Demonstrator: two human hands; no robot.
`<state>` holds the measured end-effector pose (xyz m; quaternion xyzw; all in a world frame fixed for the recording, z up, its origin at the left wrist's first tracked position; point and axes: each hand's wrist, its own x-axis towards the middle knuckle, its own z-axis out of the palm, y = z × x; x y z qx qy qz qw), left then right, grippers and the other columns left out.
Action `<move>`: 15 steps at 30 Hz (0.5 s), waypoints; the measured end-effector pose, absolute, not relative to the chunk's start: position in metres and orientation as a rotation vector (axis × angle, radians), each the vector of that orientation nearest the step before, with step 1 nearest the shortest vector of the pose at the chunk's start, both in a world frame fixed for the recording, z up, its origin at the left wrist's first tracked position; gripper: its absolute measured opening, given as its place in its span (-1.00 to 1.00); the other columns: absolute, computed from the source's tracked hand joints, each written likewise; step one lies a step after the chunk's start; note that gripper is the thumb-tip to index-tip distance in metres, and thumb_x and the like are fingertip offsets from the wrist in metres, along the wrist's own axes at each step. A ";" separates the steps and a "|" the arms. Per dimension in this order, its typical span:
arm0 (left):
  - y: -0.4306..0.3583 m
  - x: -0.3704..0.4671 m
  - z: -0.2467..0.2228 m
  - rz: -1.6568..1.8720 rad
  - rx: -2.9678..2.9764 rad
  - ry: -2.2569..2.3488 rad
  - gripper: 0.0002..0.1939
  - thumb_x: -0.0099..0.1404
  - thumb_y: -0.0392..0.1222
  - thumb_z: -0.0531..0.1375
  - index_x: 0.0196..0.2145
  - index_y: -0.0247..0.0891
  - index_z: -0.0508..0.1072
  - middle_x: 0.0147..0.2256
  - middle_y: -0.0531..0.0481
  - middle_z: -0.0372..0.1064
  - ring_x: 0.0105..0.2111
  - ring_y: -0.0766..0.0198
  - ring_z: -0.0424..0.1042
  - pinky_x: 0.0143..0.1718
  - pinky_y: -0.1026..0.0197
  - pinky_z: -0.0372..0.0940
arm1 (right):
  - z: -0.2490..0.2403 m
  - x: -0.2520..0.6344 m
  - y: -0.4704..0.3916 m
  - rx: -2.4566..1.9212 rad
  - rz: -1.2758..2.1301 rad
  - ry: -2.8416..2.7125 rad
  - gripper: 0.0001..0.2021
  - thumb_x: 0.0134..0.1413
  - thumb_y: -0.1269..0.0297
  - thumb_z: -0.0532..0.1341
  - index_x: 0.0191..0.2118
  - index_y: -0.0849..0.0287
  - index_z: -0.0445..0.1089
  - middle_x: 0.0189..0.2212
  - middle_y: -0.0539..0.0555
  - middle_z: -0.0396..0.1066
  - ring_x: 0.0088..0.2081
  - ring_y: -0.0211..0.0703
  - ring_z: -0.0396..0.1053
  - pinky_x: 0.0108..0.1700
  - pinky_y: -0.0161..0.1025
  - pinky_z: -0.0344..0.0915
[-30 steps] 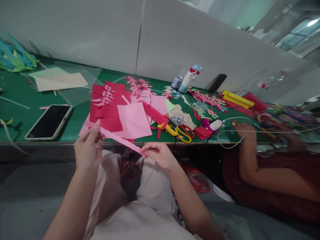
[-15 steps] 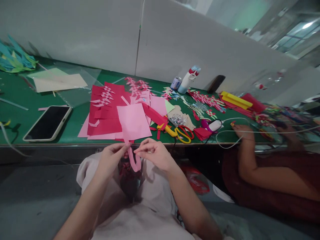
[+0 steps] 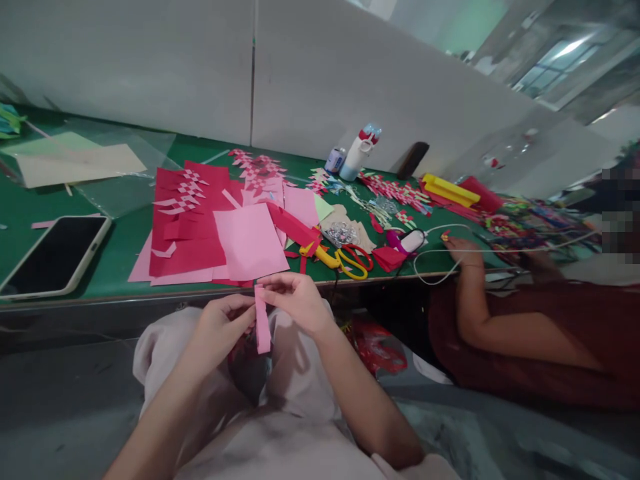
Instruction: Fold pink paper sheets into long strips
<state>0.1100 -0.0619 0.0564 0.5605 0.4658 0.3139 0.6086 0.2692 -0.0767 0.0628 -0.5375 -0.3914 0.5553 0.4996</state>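
A narrow pink paper strip (image 3: 263,323) hangs between my hands, over my lap at the table's front edge. My left hand (image 3: 226,327) pinches it from the left side. On the right, the fingers of my right hand (image 3: 295,300) are closed on its upper end. Just beyond my hands lies a pink sheet (image 3: 250,241), partly on top of a red sheet (image 3: 200,250). Small woven red and pink pieces (image 3: 187,193) rest on the red sheet. To the right are scissors with yellow handles (image 3: 353,263).
A phone (image 3: 55,257) lies at the left. Further back stand a white bottle (image 3: 356,157) and a small can (image 3: 335,160). At the right, another person's hand (image 3: 465,250) rests on the green table by a white cable (image 3: 525,250).
The pink strip, looped before, now hangs straight and looks doubled, its top end at my right fingers. The view has shifted, so the table items appear further left.
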 end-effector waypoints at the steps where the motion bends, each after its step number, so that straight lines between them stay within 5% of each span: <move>1: -0.062 0.110 0.058 0.719 1.324 1.079 -0.76 -0.01 -0.01 0.30 -0.50 -0.25 0.60 -0.60 0.02 0.39 -0.58 0.30 0.26 -0.53 0.28 0.18 | 0.063 0.270 -0.077 -1.296 1.362 -0.942 -0.61 -0.38 0.11 0.48 -0.35 0.25 0.55 -0.44 0.02 0.49 -0.40 -0.29 0.38 -0.22 -0.27 0.34; 15: -0.064 0.110 0.057 0.642 1.425 1.008 -0.77 0.07 -0.03 0.27 -0.45 -0.26 0.58 -0.56 0.02 0.38 -0.53 0.27 0.29 -0.50 0.29 0.20 | 0.065 0.273 -0.081 -1.259 1.393 -0.897 -0.58 -0.39 -0.02 0.47 -0.48 0.25 0.48 -0.53 -0.03 0.44 -0.47 -0.33 0.33 -0.30 -0.33 0.31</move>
